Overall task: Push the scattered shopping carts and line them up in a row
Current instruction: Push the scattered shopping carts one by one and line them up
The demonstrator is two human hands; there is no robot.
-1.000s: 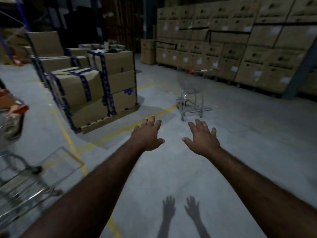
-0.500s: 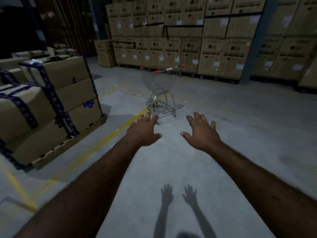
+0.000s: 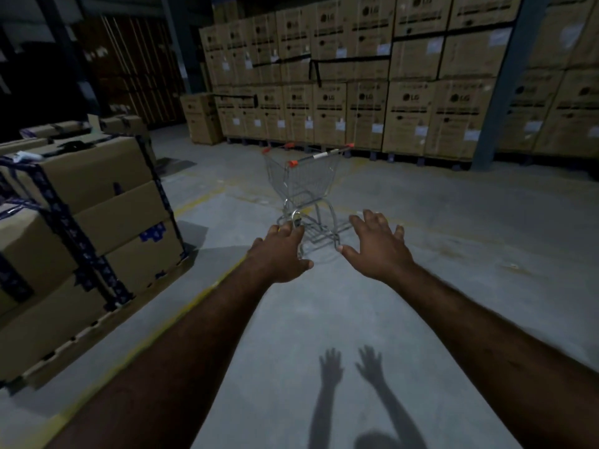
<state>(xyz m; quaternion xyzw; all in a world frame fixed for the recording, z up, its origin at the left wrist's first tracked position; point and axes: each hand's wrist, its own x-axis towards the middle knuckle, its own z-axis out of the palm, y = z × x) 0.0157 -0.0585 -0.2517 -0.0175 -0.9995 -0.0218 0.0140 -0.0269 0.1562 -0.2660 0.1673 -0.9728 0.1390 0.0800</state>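
dim, soft blur, warped edges

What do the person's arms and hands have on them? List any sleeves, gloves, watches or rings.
Nothing is visible: the left hand and right hand are bare, without gloves, and no rings can be made out. Both forearms are uncovered right to the frame's edge, with no sleeves, watch or bands.

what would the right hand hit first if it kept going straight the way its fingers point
Probably the shopping cart. The right hand, open and empty, points forward near its lower frame, though depth is unclear and it may pass just right.
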